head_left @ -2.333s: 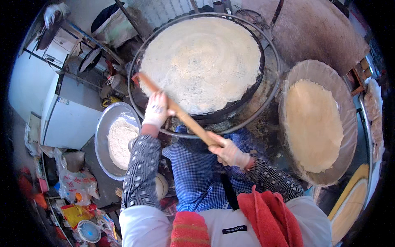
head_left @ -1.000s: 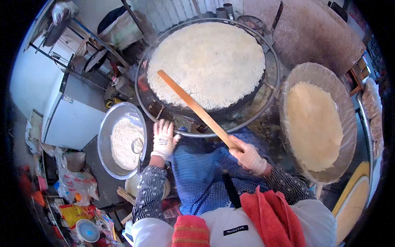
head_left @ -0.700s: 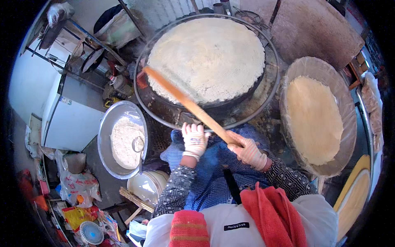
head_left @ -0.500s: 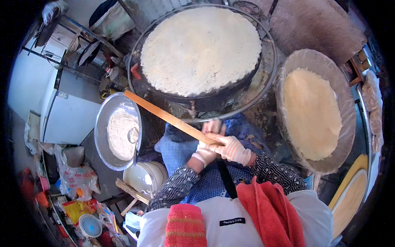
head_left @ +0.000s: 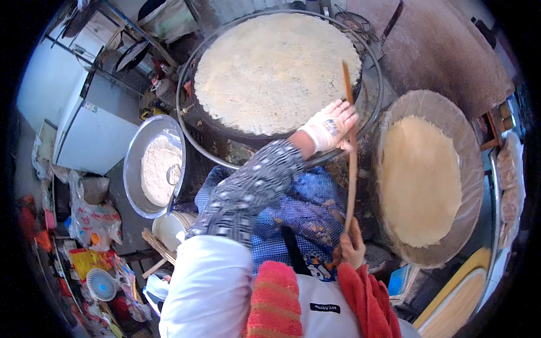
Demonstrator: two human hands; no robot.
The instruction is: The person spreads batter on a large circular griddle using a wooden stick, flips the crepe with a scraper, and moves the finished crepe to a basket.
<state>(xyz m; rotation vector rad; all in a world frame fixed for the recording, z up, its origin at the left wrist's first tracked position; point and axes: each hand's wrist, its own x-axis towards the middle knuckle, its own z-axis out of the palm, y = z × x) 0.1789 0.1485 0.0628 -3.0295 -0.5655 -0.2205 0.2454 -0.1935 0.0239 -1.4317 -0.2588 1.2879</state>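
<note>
A long, flat wooden stick (head_left: 353, 180) stands on end at the right of my apron, its tip over the right edge of a large round griddle. My right hand (head_left: 353, 246) is closed round its lower end, close to my body. My left hand (head_left: 329, 127), in a pale fingerless glove, reaches across to the stick's upper half. Its fingers are stretched out and lie against or just beside the wood. Ahead, a very wide, thin sheet of pale batter or flatbread (head_left: 276, 73) covers the griddle, inside a metal ring (head_left: 197, 147).
At the right, a plastic-lined round basket (head_left: 470, 219) holds a yellowish flatbread (head_left: 420, 180). A metal basin (head_left: 133, 188) of flour with a ladle in it stands at the left, above a pale bucket (head_left: 171, 226). Round wooden boards (head_left: 456, 304) lean at the lower right.
The stick has swung from pointing left to standing upright on the right. My hands have parted: the left moved forward and right, the right drew back. The sheet's surface looks less powdery.
</note>
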